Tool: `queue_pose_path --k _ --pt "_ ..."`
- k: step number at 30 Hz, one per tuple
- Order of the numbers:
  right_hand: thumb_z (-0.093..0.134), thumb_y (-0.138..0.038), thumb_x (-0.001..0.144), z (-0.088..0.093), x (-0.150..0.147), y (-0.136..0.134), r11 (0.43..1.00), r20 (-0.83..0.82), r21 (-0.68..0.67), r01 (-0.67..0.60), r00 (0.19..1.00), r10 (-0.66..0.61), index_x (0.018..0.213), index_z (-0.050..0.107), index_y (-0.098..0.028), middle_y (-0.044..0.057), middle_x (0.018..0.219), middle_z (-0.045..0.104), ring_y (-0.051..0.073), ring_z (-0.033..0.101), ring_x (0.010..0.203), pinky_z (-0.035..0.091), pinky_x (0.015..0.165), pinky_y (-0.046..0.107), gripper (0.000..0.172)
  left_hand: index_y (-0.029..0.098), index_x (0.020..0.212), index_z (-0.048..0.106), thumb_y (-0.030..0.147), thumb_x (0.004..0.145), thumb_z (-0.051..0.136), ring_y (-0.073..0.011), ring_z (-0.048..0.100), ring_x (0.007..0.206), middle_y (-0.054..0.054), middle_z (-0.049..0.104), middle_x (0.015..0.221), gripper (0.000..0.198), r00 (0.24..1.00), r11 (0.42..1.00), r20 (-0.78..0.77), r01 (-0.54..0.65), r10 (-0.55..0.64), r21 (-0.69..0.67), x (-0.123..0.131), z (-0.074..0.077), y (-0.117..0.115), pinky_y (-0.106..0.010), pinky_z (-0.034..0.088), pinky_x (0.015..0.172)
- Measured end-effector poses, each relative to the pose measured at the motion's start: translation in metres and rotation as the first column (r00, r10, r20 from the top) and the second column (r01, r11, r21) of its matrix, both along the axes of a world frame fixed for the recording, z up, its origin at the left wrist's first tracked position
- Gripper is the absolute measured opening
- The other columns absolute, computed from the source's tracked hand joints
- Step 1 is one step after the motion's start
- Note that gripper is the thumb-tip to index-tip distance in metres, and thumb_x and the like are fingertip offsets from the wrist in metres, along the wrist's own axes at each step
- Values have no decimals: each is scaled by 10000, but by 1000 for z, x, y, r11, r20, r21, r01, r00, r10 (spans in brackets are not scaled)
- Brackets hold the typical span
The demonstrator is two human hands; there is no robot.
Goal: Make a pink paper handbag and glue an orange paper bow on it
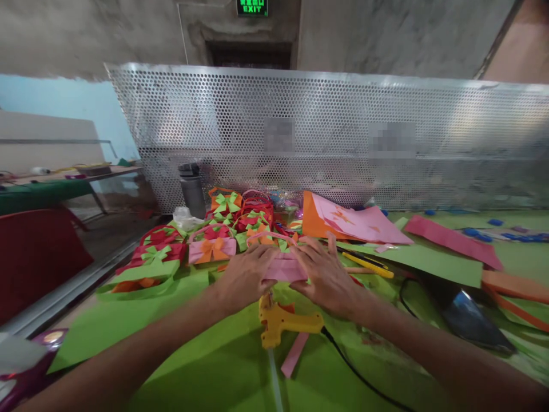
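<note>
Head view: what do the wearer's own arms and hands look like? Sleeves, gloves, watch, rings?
Both arms are bare as far as the frame shows: no sleeve on the left forearm or the right forearm. The left hand and right hand are ungloved. No watch, band or ring is visible, and no markings can be made out.
</note>
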State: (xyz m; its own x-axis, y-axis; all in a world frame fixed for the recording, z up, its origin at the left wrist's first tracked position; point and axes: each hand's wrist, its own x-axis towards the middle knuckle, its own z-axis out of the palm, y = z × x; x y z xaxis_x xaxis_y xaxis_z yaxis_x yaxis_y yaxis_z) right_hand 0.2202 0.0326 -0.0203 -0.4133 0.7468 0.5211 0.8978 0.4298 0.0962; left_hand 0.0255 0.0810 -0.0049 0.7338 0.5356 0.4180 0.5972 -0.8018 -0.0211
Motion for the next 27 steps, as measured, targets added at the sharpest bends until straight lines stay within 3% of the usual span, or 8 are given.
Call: queue_pose_path --k 5,11,21,27 --pt "584 -383 788 0 -1 -1 999 -16 -7 -33 999 33 1158 488 -162 116 1209 558 284 387 1204 18 1015 636 441 159 1172 481 384 738 636 -263 519 1061 -103 589 1126 512 1000 1000 19 6 -7 17 1 -2 -2 -403 472 847" --pt "605 -407 772 1 -1 -1 1000 -11 14 -27 1000 28 1138 507 -168 97 1164 582 276 405 1188 -39 1029 614 447 184 1158 490 374 784 582 -243 540 1035 -80 595 1115 430 1000 1000 13 -10 10 25 2 0 -4 -378 486 818" --pt "634 -214 748 8 3 0 995 13 -60 -75 997 76 1336 306 -200 103 1223 541 300 387 1212 114 987 679 674 149 1155 476 281 733 631 -273 543 1058 -130 571 1161 468 1000 1000 -9 -8 8 -6 0 0 -1 -412 490 820" --pt "584 -212 775 12 7 3 995 -2 -55 -87 996 87 1296 360 -170 123 1158 566 290 463 1138 177 983 652 569 150 1223 435 225 730 637 -270 497 1147 -144 540 1227 538 999 999 -27 19 -20 -51 -4 1 6 -415 443 912"
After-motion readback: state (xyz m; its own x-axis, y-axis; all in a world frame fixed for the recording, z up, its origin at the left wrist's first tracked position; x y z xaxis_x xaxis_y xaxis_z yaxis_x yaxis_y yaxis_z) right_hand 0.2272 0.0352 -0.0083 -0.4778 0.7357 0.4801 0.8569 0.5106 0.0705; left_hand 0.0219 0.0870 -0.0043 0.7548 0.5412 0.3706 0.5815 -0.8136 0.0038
